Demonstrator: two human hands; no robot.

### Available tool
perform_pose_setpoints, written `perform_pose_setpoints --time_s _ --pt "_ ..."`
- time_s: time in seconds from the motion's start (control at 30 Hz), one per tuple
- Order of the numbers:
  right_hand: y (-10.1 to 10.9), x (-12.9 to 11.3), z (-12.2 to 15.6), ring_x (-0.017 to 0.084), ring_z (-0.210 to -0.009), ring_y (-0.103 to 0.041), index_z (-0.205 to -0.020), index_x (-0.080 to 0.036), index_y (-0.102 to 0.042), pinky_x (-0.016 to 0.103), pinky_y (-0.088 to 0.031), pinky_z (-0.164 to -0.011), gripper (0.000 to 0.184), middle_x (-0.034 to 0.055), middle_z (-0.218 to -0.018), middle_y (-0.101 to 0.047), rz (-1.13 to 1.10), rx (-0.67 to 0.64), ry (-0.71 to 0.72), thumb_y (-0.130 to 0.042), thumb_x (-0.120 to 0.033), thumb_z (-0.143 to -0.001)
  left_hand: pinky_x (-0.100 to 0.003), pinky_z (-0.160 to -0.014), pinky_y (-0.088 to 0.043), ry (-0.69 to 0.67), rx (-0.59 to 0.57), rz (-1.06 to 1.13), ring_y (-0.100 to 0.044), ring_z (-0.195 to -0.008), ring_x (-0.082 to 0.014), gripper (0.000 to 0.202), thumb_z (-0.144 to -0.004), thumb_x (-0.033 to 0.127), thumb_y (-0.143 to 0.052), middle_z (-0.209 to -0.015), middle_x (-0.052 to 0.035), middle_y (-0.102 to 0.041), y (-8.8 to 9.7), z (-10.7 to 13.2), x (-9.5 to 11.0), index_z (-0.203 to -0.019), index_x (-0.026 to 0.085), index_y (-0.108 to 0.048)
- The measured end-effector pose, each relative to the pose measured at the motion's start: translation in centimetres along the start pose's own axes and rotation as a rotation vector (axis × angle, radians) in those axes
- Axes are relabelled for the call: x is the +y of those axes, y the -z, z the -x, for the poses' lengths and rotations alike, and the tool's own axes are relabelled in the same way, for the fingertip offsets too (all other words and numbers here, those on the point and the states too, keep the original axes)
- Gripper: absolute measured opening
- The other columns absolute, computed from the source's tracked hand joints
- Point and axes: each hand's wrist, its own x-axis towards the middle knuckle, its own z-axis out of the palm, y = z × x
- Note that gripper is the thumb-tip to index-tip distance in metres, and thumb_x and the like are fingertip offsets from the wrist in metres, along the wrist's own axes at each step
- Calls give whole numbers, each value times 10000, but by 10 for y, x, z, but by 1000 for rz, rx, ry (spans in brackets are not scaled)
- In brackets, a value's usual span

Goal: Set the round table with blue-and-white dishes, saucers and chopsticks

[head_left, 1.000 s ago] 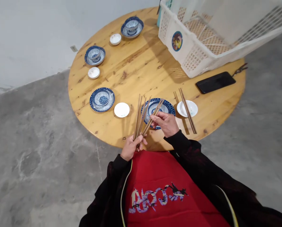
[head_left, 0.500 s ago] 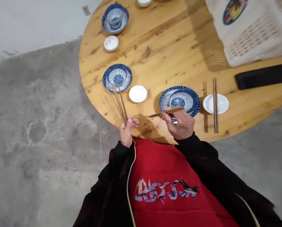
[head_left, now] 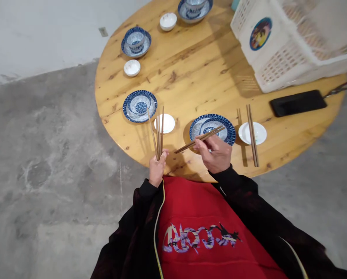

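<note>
My left hand [head_left: 158, 167] is closed around the lower ends of several wooden chopsticks [head_left: 159, 133], which fan upward past the table's near left edge. A pair of chopsticks [head_left: 188, 146] is pinched in my right hand [head_left: 215, 154], slanting over the near rim of a blue-patterned plate [head_left: 231, 130] with a bowl on it. To the right, another pair of chopsticks [head_left: 252, 135] lies across a small white dish [head_left: 262, 133]. A second white dish [head_left: 168, 124] sits partly behind the left hand's chopsticks, beside another blue plate with a bowl [head_left: 140, 107].
The round wooden table [head_left: 191, 89] also bears a white plastic basket [head_left: 280, 62] at the back right and a black phone-like slab [head_left: 298, 103] near it. Further blue bowls on plates [head_left: 135, 42] and small white bowls [head_left: 132, 68] line the far left side.
My left hand's chopsticks have swung more upright. The pair in my right hand has tilted, its right end higher. The camera view has shifted, showing more of the basket and far table.
</note>
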Motion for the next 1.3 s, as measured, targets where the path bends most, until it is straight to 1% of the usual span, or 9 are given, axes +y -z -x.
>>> perform_pose_setpoints --time_s 0.1,0.2,0.33,0.5,0.67,0.8,0.9,1.03,1.3 --pt "-2 1 -10 184 -565 -671 -819 -210 -702 319 -604 -597 238 19 -640 -681 -259 21 -313 -693 -440 -878 -217 -441 -242 3 37 -18 -327 -486 -39 483 -767 555 -766 -800 -31 -684 6 -1 -1 -1016 141 -766" --pt "-11 10 -18 164 -514 -643 -728 -194 -668 309 -604 -554 312 7 -582 -651 -474 27 -518 -785 -480 -774 -218 -429 -212 37 30 -11 -307 -462 -27 513 -761 570 -761 -787 -38 -688 15 3 2 -1004 118 -771" --pt "-29 22 -18 133 -506 -628 -691 -193 -635 273 -599 -540 365 -11 -569 -626 -613 13 -652 -856 -483 -674 -219 -398 -169 73 -33 6 -288 -405 -18 542 -742 592 -762 -700 -33 -677 31 14 9 -956 94 -752" --pt "-50 27 -14 117 -512 -635 -665 -198 -602 240 -594 -541 406 -13 -569 -623 -675 -101 -786 -889 -482 -624 -208 -387 -164 77 -62 13 -306 -380 -15 505 -718 547 -791 -638 -9 -656 53 25 14 -939 99 -717" --pt "-69 29 -19 104 -509 -625 -640 -186 -587 207 -575 -514 425 -12 -568 -616 -725 -162 -826 -925 -441 -599 -201 -392 -180 124 -105 -12 -328 -385 -20 470 -696 506 -807 -622 -2 -651 70 27 15 -925 110 -701" --pt "-82 34 -29 89 -499 -611 -640 -185 -584 184 -564 -500 393 -25 -566 -599 -730 -201 -832 -916 -395 -651 -200 -397 -170 132 -87 -19 -307 -395 -21 433 -708 498 -796 -616 5 -631 73 18 13 -882 113 -700" --pt "-92 37 -42 77 -491 -599 -645 -183 -594 175 -560 -499 354 -38 -564 -597 -732 -198 -854 -915 -330 -662 -201 -404 -155 105 -37 -9 -279 -406 -19 406 -716 484 -793 -606 15 -605 69 6 8 -842 112 -693" --pt "-103 41 -62 74 -468 -585 -647 -172 -608 168 -550 -490 302 -33 -549 -598 -678 -239 -854 -894 -264 -677 -200 -423 -191 109 9 22 -280 -430 -30 399 -718 469 -790 -616 17 -612 59 -9 3 -878 115 -698" --pt "-119 49 -88 75 -456 -573 -613 -164 -614 171 -554 -474 279 -20 -526 -600 -671 -310 -881 -878 -224 -682 -201 -449 -200 146 122 46 -307 -454 -45 361 -710 447 -791 -607 25 -592 47 -21 0 -837 126 -686"
